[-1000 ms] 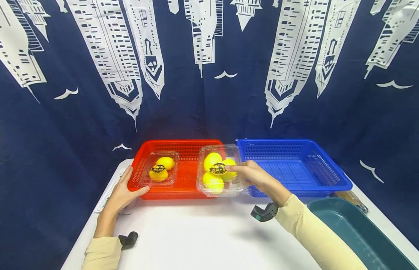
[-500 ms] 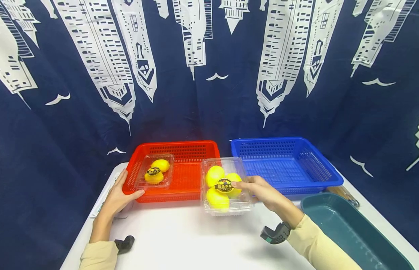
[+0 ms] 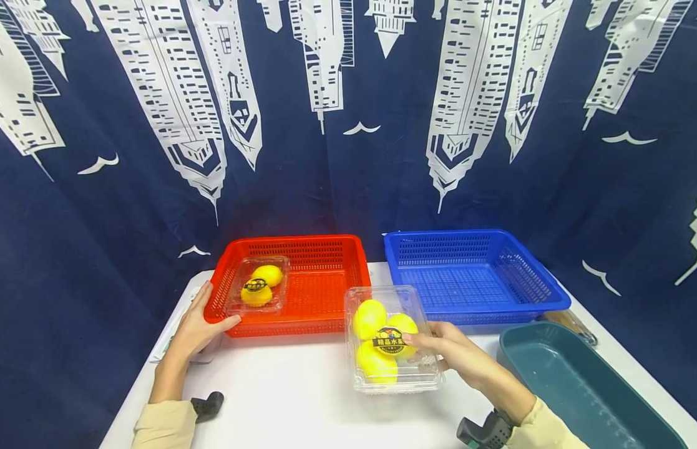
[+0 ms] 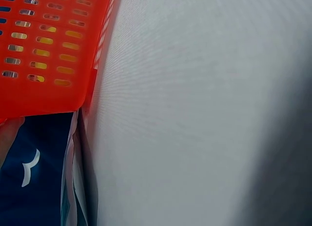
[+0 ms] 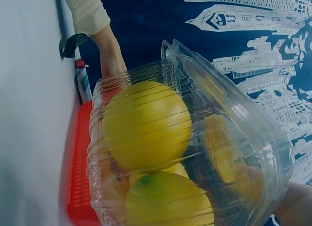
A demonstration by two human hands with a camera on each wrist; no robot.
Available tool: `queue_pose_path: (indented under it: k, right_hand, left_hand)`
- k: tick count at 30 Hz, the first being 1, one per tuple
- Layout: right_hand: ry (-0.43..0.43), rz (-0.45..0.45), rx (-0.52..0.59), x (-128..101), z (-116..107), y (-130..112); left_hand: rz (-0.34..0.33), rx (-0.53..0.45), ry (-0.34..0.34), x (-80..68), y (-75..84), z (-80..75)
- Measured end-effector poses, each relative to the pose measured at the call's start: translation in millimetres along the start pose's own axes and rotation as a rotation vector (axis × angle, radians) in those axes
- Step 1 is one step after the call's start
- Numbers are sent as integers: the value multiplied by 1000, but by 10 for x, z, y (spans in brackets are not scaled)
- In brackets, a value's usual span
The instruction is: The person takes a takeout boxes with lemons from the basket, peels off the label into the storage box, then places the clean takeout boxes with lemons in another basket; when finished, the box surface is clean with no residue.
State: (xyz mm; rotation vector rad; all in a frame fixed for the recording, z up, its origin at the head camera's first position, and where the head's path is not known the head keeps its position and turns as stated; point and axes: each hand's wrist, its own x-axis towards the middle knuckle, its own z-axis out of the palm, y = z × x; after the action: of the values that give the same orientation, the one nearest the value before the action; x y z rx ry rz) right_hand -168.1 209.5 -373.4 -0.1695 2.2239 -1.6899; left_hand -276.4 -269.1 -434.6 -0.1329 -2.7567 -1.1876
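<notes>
Holding the box (image 3: 382, 352): right hand (image 3: 452, 352), thumb pressed on top beside the black label (image 3: 386, 342), box pinched at its right side; other fingers hard to make out through the plastic.
Box: clear, right of centre in the lower half of the head view, slightly tilted, upper left corner overlapping the red basket (image 3: 303, 327) in the picture; filling much of the right wrist view.
Fruits (image 3: 370, 319): three, yellow, inside the box, mostly toward its left.
Left hand (image 3: 199, 327): resting against the left end of the red basket, fingers outstretched, thumb reaching to the front rim, nothing gripped.
Red basket: left of centre; small box (image 3: 257, 284) inside, at its left, with two yellow fruits and a black label.
Blue basket (image 3: 483, 312): right of centre, just beside the red basket, a narrow gap between.
Tray (image 3: 584, 386): dark teal, lower right.
Table (image 3: 269, 386): white, beneath everything.
Cloth (image 3: 348, 181): navy, behind, printed with upside-down white buildings.
</notes>
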Motion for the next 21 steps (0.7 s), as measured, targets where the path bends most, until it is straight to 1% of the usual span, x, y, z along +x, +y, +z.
queue_pose_path:
  k: [5, 10, 16, 21]
  right_hand:
    - [-25, 1, 16, -109, 13, 77]
    - [-49, -8, 48, -173, 19, 165]
    - [-79, -23, 102, -234, 51, 361]
    - [-78, -6, 132, -223, 96, 544]
  left_hand:
    - [4, -2, 2, -7, 1, 11]
    - [1, -5, -3, -12, 10, 9]
    - [0, -1, -9, -7, 11, 13]
    - [-3, -2, -5, -2, 18, 12]
